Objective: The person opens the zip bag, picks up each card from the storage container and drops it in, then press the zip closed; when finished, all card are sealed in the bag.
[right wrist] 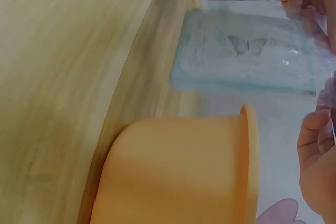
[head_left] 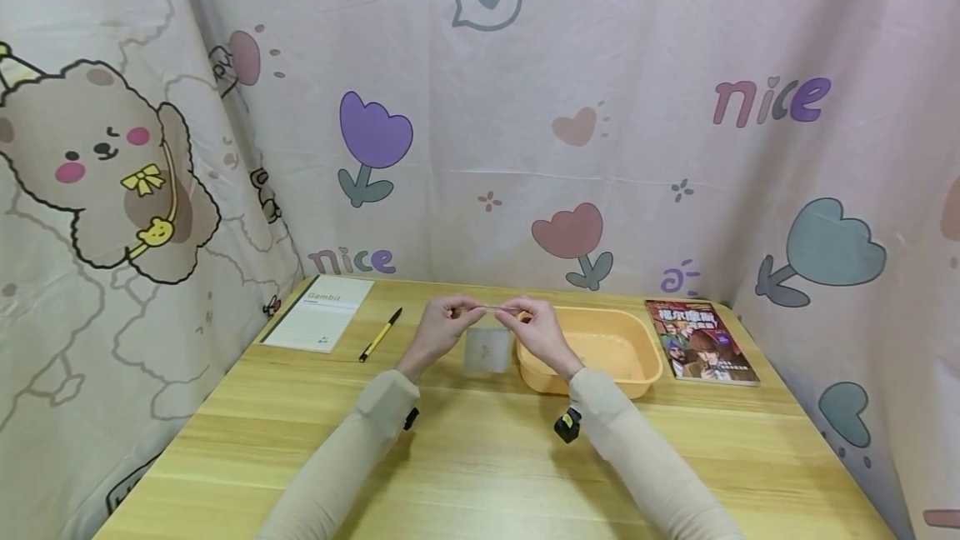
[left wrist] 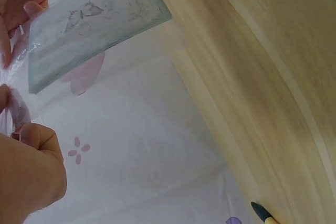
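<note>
A clear plastic bag (head_left: 477, 361) hangs between my hands above the table, with a flat, pale blue-green packet (left wrist: 97, 24) printed with a butterfly inside it. My left hand (head_left: 438, 332) pinches the bag's top edge at its left end between thumb and fingers. At the other end, my right hand (head_left: 543, 332) pinches the same edge, thumb and fingertips close together. In the right wrist view, the butterfly-printed packet (right wrist: 241, 51) hangs beyond the basin, slightly blurred, and the bag's film stretches between both sets of fingertips.
An orange plastic basin (head_left: 647, 380) stands just right of the bag, partly behind my right hand. At left lie a white notebook (head_left: 318, 319) and a yellow-and-black pen (head_left: 381, 335). A comic-style magazine (head_left: 701, 340) is at right on the wooden table (head_left: 480, 473); a patterned curtain hangs behind.
</note>
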`<state>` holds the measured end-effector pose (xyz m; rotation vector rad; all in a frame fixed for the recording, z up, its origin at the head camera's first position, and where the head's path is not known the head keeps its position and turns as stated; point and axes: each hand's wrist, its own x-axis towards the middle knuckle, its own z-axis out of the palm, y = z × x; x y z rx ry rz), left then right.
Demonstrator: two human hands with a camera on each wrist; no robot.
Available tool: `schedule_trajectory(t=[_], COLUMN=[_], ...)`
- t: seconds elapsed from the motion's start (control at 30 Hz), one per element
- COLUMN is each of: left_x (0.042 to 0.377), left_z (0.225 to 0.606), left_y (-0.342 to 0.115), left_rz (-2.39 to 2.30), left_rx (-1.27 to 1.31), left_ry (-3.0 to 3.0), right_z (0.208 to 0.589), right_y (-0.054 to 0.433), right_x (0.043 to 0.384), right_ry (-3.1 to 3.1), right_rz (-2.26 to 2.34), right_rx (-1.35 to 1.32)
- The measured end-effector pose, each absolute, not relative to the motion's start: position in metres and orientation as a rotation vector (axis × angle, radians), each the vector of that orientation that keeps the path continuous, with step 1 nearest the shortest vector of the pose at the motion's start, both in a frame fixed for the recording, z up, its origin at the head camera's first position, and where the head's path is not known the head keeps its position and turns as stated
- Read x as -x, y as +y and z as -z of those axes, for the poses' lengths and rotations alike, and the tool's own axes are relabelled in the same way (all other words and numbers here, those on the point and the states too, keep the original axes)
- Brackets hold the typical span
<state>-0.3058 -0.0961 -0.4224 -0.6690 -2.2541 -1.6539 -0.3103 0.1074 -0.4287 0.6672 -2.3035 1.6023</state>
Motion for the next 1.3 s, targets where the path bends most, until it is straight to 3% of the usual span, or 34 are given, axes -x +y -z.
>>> schedule_trajectory(t=[0.87, 1.3], left_x=[0.304, 0.319], left_z=[0.424, 0.427], left_y=[-0.097, -0.116], left_rz=[1.643, 1.760], left_rx=[0.636, 0.579], left_ry=[-2.326, -2.430], right_z=[0.430, 0.441], right_y=[0.109, 0.118], right_x=[0.308, 0.328], right_ry=[-2.332, -2.395], right_rz=[-1.673, -1.835], right_rx=[-0.640, -0.565])
